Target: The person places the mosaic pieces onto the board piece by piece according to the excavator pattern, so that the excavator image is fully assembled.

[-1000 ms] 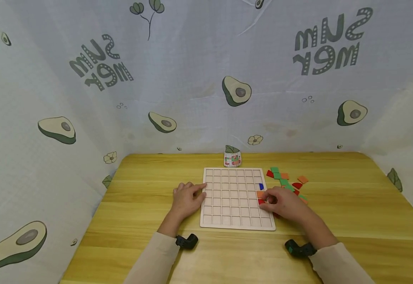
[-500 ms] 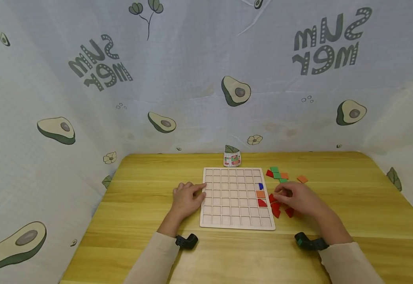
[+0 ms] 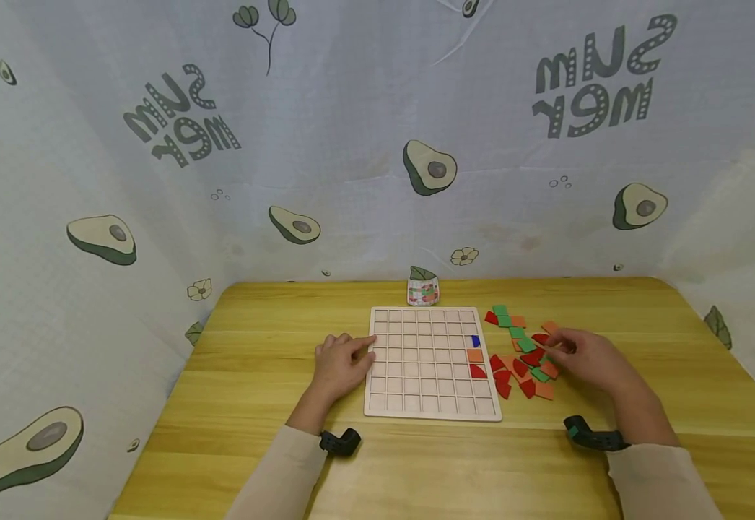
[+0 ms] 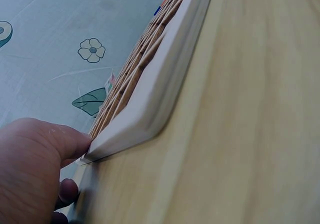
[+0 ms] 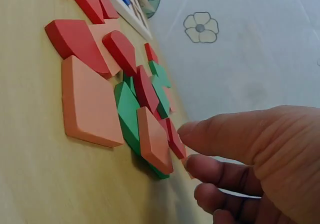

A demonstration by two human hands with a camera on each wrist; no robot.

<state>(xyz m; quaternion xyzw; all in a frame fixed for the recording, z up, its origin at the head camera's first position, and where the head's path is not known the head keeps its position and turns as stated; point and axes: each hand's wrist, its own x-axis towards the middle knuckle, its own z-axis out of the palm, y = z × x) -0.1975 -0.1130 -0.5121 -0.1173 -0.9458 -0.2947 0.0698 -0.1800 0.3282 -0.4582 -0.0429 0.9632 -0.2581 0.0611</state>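
A pale wooden grid board (image 3: 432,418) lies on the table with a blue piece (image 3: 476,341), an orange square tile (image 3: 475,355) and a red curved piece (image 3: 478,371) in its right-hand column. My left hand (image 3: 341,365) touches the board's left edge with extended index finger and thumb; its thumb (image 4: 75,143) meets the rim in the left wrist view. Right of the board, my right hand (image 3: 585,355) hovers by the loose pieces, thumb and fingers apart. A red piece (image 5: 175,140) is close to the thumb tip in the right wrist view, and nothing shows between the fingertips.
Several red, green and orange pieces lie scattered right of the board, including a green tile (image 3: 500,310) and an orange tile (image 3: 543,391). Some overlap. A small patterned card (image 3: 423,292) stands behind the board. A printed cloth (image 3: 351,144) hangs beyond the table (image 3: 429,469).
My right hand has left the red curved piece on the board and moved right over the loose pieces, uncovering many of them. My left hand stays at the board's edge.
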